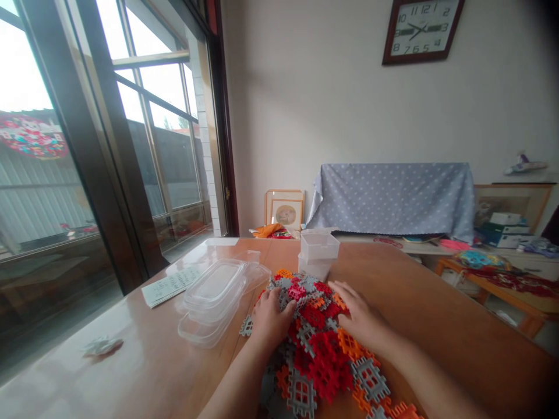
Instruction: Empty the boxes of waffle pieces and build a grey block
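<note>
A heap of plastic interlocking building pieces (325, 364) in red, orange and grey lies on the wooden table, close to me. On the heap's left flank rests my left hand (273, 314), its fingers apart and touching the pieces. My right hand (360, 314) lies against the right flank, fingers stretched over orange and red pieces. Neither hand grips a piece that I can see. A grey square piece (371, 378) lies near my right forearm, and another grey piece (247, 326) sits just left of my left hand.
Clear plastic lids (213, 285) are stacked left of the heap, beside a paper booklet (170, 285). Behind the heap stand clear plastic boxes (319, 247). A small crumpled item (102, 346) lies at the left of the table (428, 314). Glass doors (174, 145) border the left side.
</note>
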Demonstrator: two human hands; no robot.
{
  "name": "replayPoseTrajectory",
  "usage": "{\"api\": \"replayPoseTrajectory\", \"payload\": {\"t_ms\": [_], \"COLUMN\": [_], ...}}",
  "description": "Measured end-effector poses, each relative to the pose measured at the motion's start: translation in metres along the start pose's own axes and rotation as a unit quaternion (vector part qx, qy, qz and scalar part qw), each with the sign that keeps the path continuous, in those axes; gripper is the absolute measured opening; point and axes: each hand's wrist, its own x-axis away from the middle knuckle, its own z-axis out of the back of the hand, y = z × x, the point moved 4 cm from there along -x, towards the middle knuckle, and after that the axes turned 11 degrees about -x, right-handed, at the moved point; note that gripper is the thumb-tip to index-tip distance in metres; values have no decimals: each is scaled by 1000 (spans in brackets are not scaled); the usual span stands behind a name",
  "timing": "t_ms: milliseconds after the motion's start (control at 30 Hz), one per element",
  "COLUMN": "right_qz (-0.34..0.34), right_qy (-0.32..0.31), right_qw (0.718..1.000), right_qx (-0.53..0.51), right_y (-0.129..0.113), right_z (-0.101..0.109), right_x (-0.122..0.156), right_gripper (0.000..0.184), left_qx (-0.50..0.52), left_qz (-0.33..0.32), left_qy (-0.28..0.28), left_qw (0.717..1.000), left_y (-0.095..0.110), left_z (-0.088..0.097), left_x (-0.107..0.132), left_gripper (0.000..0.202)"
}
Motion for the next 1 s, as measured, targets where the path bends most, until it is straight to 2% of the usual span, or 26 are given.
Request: {"api": "replayPoseTrajectory", "payload": {"t_ms": [100,233,333,400,533,667,767,867,1000], "right_qz": [-11,-19,-19,-12,29,61,65,63,42], "right_qy": [-75,-167,-218,-230,-231,-192,-171,-134,-93], "right_qw": [996,985,976,973,972,979,982,986,995], "right_qx": [46,45,17,7,13,25,57,71,8], "right_y": [0,15,24,24,9,-3,-5,-7,-13], "right_z": [-7,-17,-25,-28,-28,-25,-27,-29,-22], "right_x": [-13,-34,-45,-49,-49,-45,-43,-43,-43], "right_gripper": [93,102,98,89,71,66,65,54,45], "left_qx": [-4,6,12,9,-2,-1,-7,-13,4], "left_qz": [-10,-19,-35,-48,-55,-55,-57,-55,-49], "left_qy": [-21,-27,-32,-31,-30,-24,-24,-27,-34], "left_qw": [1000,999,999,998,998,998,998,998,998], "left_y": [1,2,3,4,4,3,2,0,0], "left_z": [-1,-2,-4,-5,-8,-7,-8,-9,-10], "left_x": [2,4,5,5,4,2,2,2,1], "left_gripper": [59,52,47,45,44,41,38,37,37]}}
